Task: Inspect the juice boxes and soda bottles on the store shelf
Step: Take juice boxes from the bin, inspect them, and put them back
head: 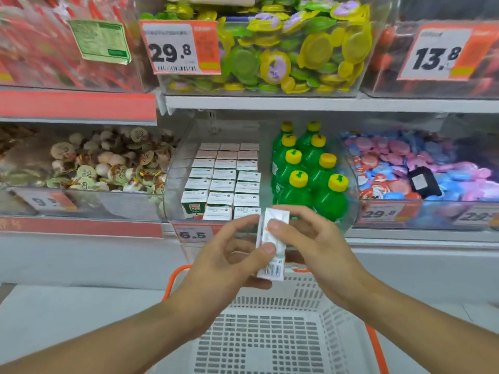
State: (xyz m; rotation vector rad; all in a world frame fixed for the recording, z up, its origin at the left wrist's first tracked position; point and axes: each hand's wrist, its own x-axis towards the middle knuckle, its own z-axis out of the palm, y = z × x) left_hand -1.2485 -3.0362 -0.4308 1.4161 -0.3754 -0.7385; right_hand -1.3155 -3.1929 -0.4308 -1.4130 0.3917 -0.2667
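Observation:
I hold one small white juice box [272, 267] upright in front of the shelf, its barcode at the bottom facing me. My left hand [232, 255] grips its left side with thumb and fingers. My right hand [310, 238] pinches its upper right side. Behind them, a clear bin [172, 190] holds rows of matching juice boxes [224, 182] on the left and several green soda bottles [307, 171] with yellow caps on the right. A price tag reading 6.5 [193, 233] hangs under the bin.
A white plastic shopping basket [334, 314] with orange handles sits below my arms. Neighbouring clear bins hold small jelly cups: beige at left [108, 163], pink and blue at right [405, 163], yellow and green above [297, 55]. White shelf edges run across.

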